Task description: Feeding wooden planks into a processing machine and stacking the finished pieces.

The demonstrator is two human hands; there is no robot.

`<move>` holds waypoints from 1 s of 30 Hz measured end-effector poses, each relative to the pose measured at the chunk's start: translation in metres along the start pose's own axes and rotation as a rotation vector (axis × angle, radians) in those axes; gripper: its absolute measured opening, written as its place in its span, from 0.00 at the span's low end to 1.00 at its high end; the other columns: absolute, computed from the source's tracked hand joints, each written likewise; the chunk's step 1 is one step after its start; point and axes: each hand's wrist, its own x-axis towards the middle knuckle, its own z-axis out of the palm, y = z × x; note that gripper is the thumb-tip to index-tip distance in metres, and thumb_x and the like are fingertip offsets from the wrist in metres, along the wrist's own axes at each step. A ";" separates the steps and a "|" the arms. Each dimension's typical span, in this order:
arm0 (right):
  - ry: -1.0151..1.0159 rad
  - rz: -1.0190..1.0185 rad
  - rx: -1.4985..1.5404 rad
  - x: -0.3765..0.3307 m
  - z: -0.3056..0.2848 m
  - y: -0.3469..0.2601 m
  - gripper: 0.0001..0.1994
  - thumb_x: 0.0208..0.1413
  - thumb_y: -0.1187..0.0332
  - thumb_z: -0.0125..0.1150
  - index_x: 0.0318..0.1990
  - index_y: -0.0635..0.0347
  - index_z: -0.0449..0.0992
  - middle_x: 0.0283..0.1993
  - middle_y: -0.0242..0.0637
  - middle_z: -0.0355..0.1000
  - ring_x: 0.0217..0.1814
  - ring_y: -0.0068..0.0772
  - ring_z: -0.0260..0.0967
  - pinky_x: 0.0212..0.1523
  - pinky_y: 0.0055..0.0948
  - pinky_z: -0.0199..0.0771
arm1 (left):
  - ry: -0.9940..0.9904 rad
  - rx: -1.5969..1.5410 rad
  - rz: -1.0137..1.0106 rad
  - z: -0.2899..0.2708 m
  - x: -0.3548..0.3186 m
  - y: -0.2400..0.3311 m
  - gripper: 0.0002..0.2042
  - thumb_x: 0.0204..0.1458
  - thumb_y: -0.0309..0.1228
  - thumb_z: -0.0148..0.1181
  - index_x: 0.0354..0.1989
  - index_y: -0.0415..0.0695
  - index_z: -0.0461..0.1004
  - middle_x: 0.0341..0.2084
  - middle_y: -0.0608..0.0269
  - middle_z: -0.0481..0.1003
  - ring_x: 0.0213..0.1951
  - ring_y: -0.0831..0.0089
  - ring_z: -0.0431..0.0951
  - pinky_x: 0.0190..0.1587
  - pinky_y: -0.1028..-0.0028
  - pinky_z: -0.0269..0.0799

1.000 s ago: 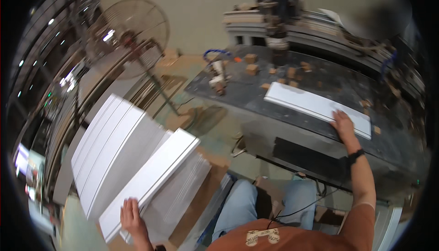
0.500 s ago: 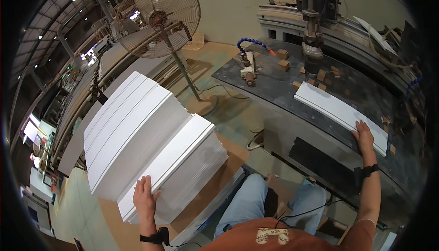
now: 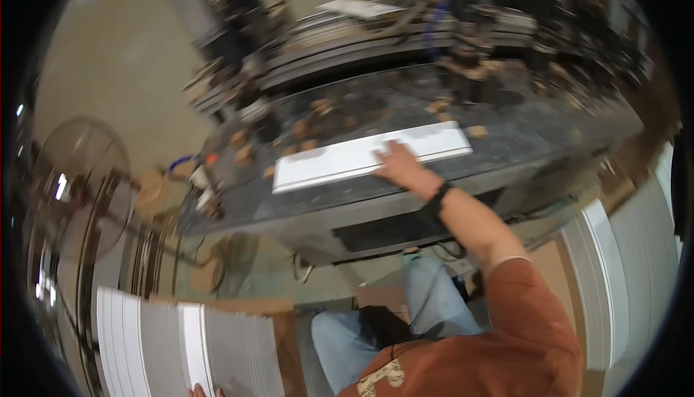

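Observation:
A long white grooved board [image 3: 325,160] lies on the dark machine table [image 3: 506,152]. My right hand [image 3: 402,165] rests on it, right of its middle, with the fingers stretched out over the near edge and top face. At the lower left stands a stack of white grooved panels [image 3: 121,339]. Only the fingertips of my left hand [image 3: 199,392] show at the bottom edge, lying on a narrow white strip [image 3: 193,335] of that stack; the rest of this hand is out of view.
Small wooden blocks [image 3: 304,145] sit behind the board, below blurred machine heads [image 3: 470,61] and a rail. Left of the table stands a caged fan [image 3: 85,158]. More stacked white panels [image 3: 603,281] are at the right.
My view has swung right, bringing the table to the centre and the right-hand stack into sight. My left hand has mostly left the picture. My right hand stays on the board.

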 end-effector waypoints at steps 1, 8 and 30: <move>-0.039 -0.024 0.022 0.000 -0.005 -0.001 0.30 0.52 0.47 0.56 0.57 0.56 0.68 0.57 0.55 0.64 0.62 0.58 0.58 0.61 0.49 0.58 | 0.038 -0.225 0.178 0.020 0.018 0.023 0.16 0.48 0.33 0.67 0.43 0.39 0.77 0.41 0.49 0.77 0.47 0.52 0.75 0.51 0.60 0.72; -0.036 0.127 0.051 -0.023 -0.034 0.008 0.28 0.51 0.47 0.57 0.55 0.55 0.70 0.57 0.44 0.65 0.62 0.50 0.58 0.59 0.49 0.60 | -0.165 -0.837 0.798 0.104 0.144 0.313 0.25 0.41 0.30 0.68 0.50 0.42 0.72 0.48 0.54 0.71 0.59 0.50 0.63 0.62 0.49 0.55; 0.275 1.102 -0.485 -0.477 -0.231 0.090 0.48 0.35 0.58 0.76 0.63 0.64 0.52 0.66 0.52 0.53 0.69 0.54 0.49 0.67 0.50 0.49 | -0.336 -0.732 0.927 0.185 0.153 0.492 0.51 0.28 0.43 0.76 0.66 0.48 0.54 0.65 0.60 0.54 0.68 0.56 0.49 0.67 0.52 0.44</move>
